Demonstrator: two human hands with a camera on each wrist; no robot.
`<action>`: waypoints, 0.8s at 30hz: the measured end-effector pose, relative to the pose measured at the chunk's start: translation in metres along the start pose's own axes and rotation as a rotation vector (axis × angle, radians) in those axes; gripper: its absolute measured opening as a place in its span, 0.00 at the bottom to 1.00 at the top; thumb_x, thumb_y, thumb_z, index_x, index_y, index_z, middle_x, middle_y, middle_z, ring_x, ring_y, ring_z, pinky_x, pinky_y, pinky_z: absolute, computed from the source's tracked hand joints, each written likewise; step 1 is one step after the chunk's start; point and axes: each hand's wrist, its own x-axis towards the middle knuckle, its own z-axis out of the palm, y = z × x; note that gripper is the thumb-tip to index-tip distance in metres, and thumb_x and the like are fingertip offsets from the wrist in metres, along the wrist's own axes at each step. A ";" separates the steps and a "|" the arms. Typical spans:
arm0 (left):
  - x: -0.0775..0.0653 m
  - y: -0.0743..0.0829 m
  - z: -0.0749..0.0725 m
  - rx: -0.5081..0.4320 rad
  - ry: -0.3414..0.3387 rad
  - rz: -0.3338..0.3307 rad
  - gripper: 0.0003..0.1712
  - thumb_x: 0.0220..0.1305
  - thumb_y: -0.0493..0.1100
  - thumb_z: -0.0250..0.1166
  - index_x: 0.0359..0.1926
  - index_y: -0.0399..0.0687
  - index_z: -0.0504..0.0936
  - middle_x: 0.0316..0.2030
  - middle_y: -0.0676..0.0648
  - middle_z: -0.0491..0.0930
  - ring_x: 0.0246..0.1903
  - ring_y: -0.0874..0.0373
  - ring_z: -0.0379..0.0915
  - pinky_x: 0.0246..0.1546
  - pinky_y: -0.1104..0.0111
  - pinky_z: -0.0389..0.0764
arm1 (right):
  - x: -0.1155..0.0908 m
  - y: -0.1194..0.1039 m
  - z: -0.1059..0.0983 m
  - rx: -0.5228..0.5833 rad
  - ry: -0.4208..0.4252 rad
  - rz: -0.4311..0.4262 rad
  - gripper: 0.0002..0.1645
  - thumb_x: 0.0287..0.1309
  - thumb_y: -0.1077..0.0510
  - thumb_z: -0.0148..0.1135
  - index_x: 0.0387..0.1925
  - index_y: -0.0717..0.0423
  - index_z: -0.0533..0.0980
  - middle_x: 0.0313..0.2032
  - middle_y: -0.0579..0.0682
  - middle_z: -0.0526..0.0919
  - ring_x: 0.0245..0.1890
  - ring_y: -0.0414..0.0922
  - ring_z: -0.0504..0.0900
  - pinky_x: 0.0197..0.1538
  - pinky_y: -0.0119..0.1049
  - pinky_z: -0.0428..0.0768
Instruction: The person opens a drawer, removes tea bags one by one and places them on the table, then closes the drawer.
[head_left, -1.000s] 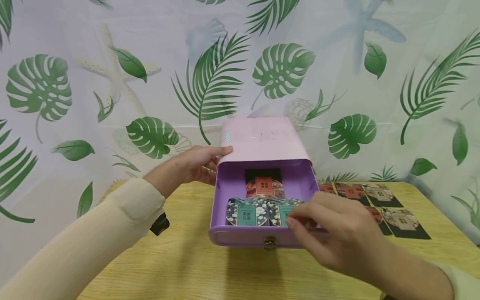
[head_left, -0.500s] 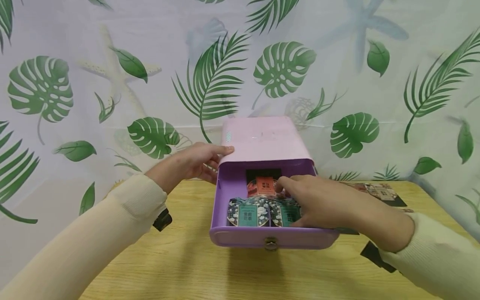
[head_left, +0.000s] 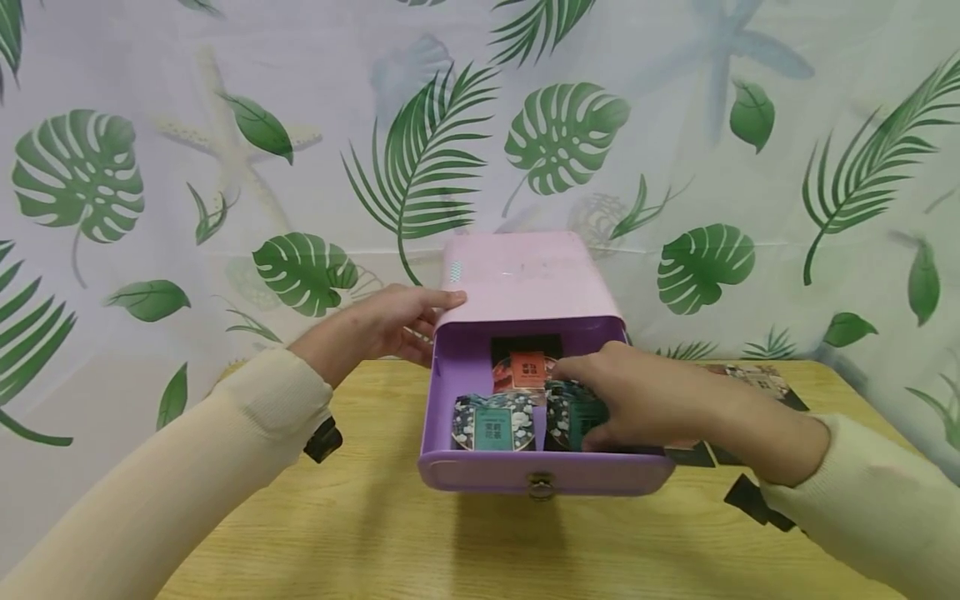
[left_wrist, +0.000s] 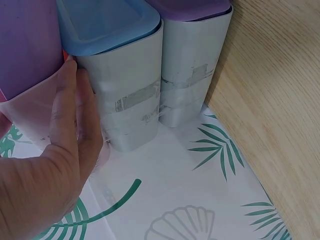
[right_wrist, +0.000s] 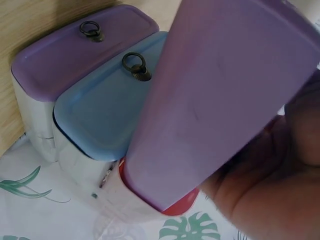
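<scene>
A purple drawer (head_left: pixel 480 475) is pulled out of its pink casing (head_left: pixel 525 279). My left hand (head_left: pixel 397 321) holds the casing's left side, thumb on top and fingers (left_wrist: pixel 87 115) down the side wall. Inside the drawer, my right hand (head_left: pixel 652 400) grips a dark floral tea packet (head_left: pixel 558 417) with a green label, its thumb at the front edge and fingers at the back. The hand covers that packet's right part. A matching tea packet (head_left: pixel 493 423) lies to its left, and a red-labelled black tea packet (head_left: pixel 525 368) leans behind them.
Under the purple drawer, the wrist views show a blue drawer (right_wrist: pixel 105 110) and another purple drawer (right_wrist: pixel 80 55) in whitish casings. Several tea packets (head_left: pixel 765 379) lie on the wooden table (head_left: pixel 337 533) at right, partly behind my right arm. A leaf-print cloth (head_left: pixel 300 100) hangs behind.
My right hand has moved from above the drawer's front right corner into it and taken hold of the right green-labelled packet, which has shifted slightly right. My left hand stays on the casing.
</scene>
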 end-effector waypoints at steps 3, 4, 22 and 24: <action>0.000 0.000 0.000 -0.003 0.006 0.002 0.32 0.57 0.60 0.61 0.50 0.39 0.70 0.45 0.36 0.73 0.37 0.44 0.77 0.37 0.57 0.83 | 0.002 0.003 -0.001 0.021 0.009 -0.074 0.30 0.45 0.50 0.70 0.51 0.53 0.73 0.41 0.42 0.80 0.40 0.39 0.77 0.46 0.43 0.79; 0.000 0.000 0.000 -0.005 0.008 0.000 0.31 0.58 0.60 0.61 0.50 0.39 0.70 0.46 0.36 0.73 0.37 0.44 0.77 0.37 0.57 0.83 | 0.002 0.004 -0.002 0.034 0.007 -0.102 0.26 0.47 0.50 0.68 0.49 0.52 0.74 0.39 0.40 0.80 0.38 0.37 0.76 0.45 0.41 0.79; 0.000 0.000 -0.001 -0.005 0.003 0.006 0.31 0.57 0.60 0.61 0.50 0.39 0.71 0.46 0.37 0.73 0.37 0.44 0.77 0.37 0.57 0.83 | -0.001 0.011 -0.016 0.155 0.231 -0.062 0.08 0.61 0.47 0.56 0.30 0.42 0.76 0.25 0.35 0.76 0.25 0.34 0.71 0.30 0.35 0.76; 0.000 -0.001 -0.001 -0.005 0.002 0.006 0.32 0.57 0.60 0.61 0.49 0.39 0.71 0.46 0.37 0.73 0.37 0.44 0.77 0.37 0.57 0.83 | -0.002 0.010 -0.018 0.150 0.284 -0.050 0.07 0.59 0.47 0.59 0.30 0.42 0.78 0.25 0.34 0.78 0.24 0.34 0.72 0.29 0.35 0.76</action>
